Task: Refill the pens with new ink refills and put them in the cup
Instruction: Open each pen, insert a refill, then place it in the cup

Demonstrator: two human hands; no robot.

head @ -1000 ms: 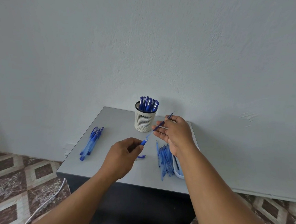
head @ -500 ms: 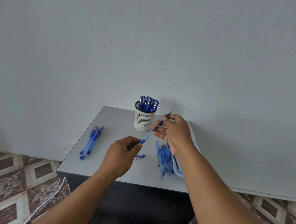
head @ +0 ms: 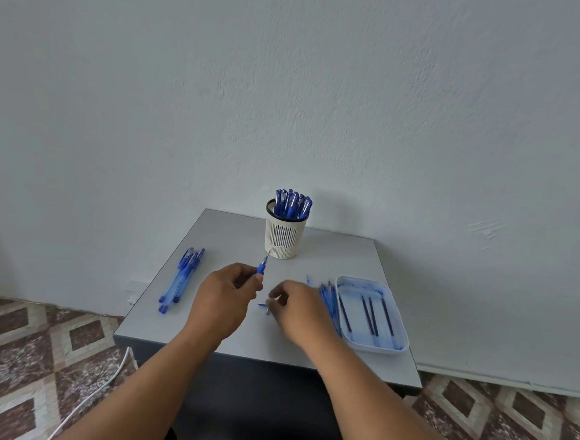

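My left hand (head: 224,301) is shut on a blue pen (head: 262,267) whose thin tip points up at the white slotted cup (head: 284,240). The cup stands at the back of the grey table (head: 225,236) and holds several blue pens (head: 293,204). My right hand (head: 301,311) is low over the table, blurred, thumb and fingers a little apart beside a small blue pen part (head: 264,306) lying there. It holds nothing that I can see. Several blue pens (head: 181,277) lie in a pile at the left.
A white tray (head: 389,349) with several dark refills (head: 373,311) sits at the right, and a pile of thin blue pieces (head: 328,296) lies along its left side. A white cable (head: 90,398) runs over the tiled floor below the table's left corner.
My right hand has let go of the refill and dropped from beside the cup to the table, uncovering the tray. The pen in my left hand now points toward the cup.
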